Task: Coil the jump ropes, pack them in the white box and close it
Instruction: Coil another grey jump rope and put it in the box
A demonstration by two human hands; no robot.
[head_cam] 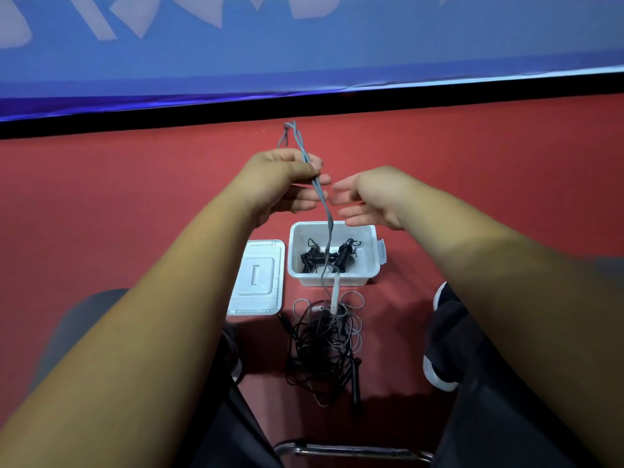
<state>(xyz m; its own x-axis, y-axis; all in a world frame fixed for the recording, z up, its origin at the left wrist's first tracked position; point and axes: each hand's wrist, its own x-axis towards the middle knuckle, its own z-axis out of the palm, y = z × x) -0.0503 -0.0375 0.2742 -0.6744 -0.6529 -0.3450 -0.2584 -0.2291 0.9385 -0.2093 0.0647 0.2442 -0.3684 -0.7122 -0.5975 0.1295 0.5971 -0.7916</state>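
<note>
Red floor (135, 204): box (332, 280), lid (258, 278), ropes (324, 346)

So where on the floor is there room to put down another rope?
Bare red floor lies beyond the white box up to the black strip, left of the lid, and between the box and the shoe. It is crowded in front of the box, where the tangled ropes lie, and the box holds coiled black ropes.

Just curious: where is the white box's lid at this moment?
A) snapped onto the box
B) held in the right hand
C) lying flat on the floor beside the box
C: the lid lies flat on the red floor just left of the open white box; the right hand is open and holds nothing.
</note>
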